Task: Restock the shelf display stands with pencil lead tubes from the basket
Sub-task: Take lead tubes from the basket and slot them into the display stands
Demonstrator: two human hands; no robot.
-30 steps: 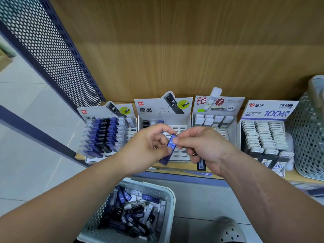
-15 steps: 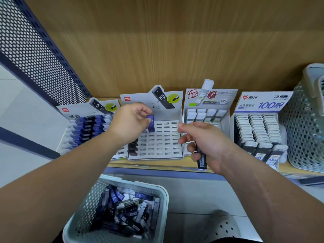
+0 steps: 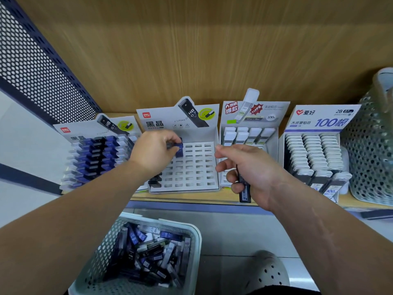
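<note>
Blue lead tube (image 3: 179, 149) pinched in left hand (image 3: 153, 153) at the slotted white stand's (image 3: 192, 167) top row; right hand (image 3: 251, 173) fingers curl round black tubes (image 3: 243, 188); perforated basket (image 3: 192, 235) below holds more.

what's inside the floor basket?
The basket holds a loose heap of lead tubes: blue, black and clear ones, some marked HB 0.7. The left forearm covers its left edge, and tubes lower in the pile are hidden.
</note>
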